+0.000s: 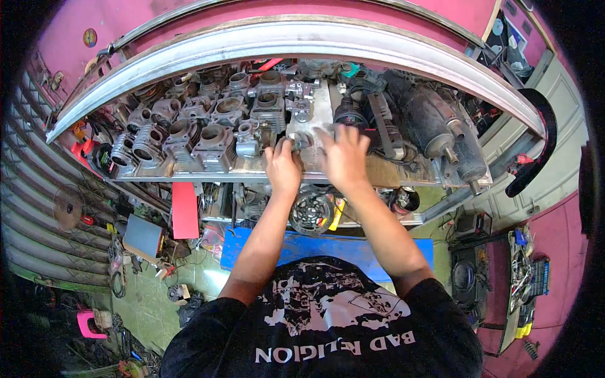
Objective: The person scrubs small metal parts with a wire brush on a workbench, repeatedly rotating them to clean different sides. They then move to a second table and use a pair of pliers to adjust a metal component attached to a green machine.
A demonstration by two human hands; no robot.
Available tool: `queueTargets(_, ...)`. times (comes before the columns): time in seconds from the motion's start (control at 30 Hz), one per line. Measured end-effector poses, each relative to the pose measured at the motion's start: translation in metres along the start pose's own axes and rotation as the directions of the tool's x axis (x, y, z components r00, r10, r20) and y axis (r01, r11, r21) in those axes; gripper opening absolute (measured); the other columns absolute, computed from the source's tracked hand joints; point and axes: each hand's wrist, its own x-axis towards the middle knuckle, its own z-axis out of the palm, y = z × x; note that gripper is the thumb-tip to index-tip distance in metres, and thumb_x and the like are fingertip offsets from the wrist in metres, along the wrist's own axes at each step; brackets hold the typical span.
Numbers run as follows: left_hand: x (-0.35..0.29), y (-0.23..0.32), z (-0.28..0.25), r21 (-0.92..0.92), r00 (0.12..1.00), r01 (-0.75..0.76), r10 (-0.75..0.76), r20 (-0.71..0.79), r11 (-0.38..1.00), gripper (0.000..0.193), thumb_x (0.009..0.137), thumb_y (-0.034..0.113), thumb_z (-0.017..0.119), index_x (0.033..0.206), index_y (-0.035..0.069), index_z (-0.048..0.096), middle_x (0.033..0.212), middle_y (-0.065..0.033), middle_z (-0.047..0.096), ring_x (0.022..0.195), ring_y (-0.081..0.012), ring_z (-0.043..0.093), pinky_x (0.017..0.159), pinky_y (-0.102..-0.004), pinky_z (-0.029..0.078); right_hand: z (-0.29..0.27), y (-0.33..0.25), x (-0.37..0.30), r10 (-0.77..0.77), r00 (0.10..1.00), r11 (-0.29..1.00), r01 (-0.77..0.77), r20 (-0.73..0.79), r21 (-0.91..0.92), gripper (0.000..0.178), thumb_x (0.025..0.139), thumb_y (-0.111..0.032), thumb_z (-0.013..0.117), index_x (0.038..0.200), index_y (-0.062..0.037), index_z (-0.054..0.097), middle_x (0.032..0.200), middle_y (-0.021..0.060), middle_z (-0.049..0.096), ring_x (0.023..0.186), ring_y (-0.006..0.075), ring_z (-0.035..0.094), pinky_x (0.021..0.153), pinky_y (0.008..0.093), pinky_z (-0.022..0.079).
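Observation:
My left hand (283, 169) is at the front of the metal shelf (320, 111), its fingers curled against a small round grey metal part (301, 140). To its left is a silver carburetor (248, 140), close to the fingers. My right hand (345, 157) hovers over the shelf just right of the small part, palm down, with fingers apart and nothing visible in them. Its fingertips are slightly blurred. Beyond the right hand lies a dark cylindrical part (350, 113). Several engine cylinder blocks (214, 140) stand in rows on the left.
A white metal beam (302, 39) arches over the far side of the shelf. Dusty exhaust mufflers (423, 113) lie at the right. Below are a round metal disc (311, 213), a blue panel (378, 252) and a red sheet (184, 211). A pink stool (92, 324) stands lower left.

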Motion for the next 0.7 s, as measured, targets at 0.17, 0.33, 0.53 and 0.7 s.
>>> queueTargets(0.17, 0.013, -0.005, 0.005, 0.080, 0.998, -0.006, 0.001, 0.062, 0.997, 0.024, 0.084, 0.009, 0.067, 0.108, 0.004, 0.066, 0.117, -0.0128, 0.070, 0.104, -0.0370, 0.063, 0.086, -0.0481, 0.055, 0.075, 0.000, 0.016, -0.071, 0.994, 0.990, 0.060, 0.086, 0.130, 0.057, 0.079, -0.018, 0.075, 0.135, -0.0259, 0.068, 0.116, 0.0096, 0.068, 0.115, 0.0312, 0.057, 0.095, 0.0456, 0.048)
queueTargets(0.33, 0.020, -0.008, 0.008, 0.085, 0.996, 0.005, -0.012, 0.090, 0.996, 0.023, 0.087, 0.010, 0.064, 0.110, 0.003, 0.066, 0.117, -0.0143, 0.071, 0.095, -0.0374, 0.070, 0.081, -0.0485, 0.057, 0.104, 0.008, 0.032, -0.065, 0.998, 0.984, 0.065, -0.006, 0.166, 0.045, 0.078, -0.018, 0.076, 0.122, -0.0254, 0.076, 0.103, 0.0083, 0.072, 0.101, 0.0297, 0.063, 0.093, 0.0412, 0.053)
queueTargets(0.53, 0.014, -0.011, 0.012, 0.012, 0.999, 0.033, -0.033, 0.033, 0.999, 0.036, 0.092, 0.012, 0.060, 0.125, -0.001, 0.061, 0.129, -0.0221, 0.065, 0.096, -0.0418, 0.072, 0.079, -0.0481, 0.059, 0.111, -0.008, 0.036, -0.015, 1.000, 0.976, 0.012, 0.013, 0.219, 0.040, 0.079, -0.019, 0.073, 0.117, -0.0291, 0.078, 0.104, 0.0088, 0.072, 0.102, 0.0279, 0.064, 0.089, 0.0414, 0.056)
queueTargets(0.7, 0.016, -0.013, 0.006, -0.019, 0.996, 0.013, -0.011, 0.092, 1.000, 0.045, 0.093, 0.012, 0.059, 0.135, -0.005, 0.054, 0.134, -0.0244, 0.062, 0.095, -0.0437, 0.071, 0.079, -0.0490, 0.060, 0.118, -0.011, 0.039, 0.024, 0.999, 0.958, -0.009, -0.047, 0.286, 0.040, 0.077, -0.018, 0.076, 0.115, -0.0268, 0.079, 0.102, 0.0064, 0.073, 0.104, 0.0269, 0.064, 0.088, 0.0402, 0.058)
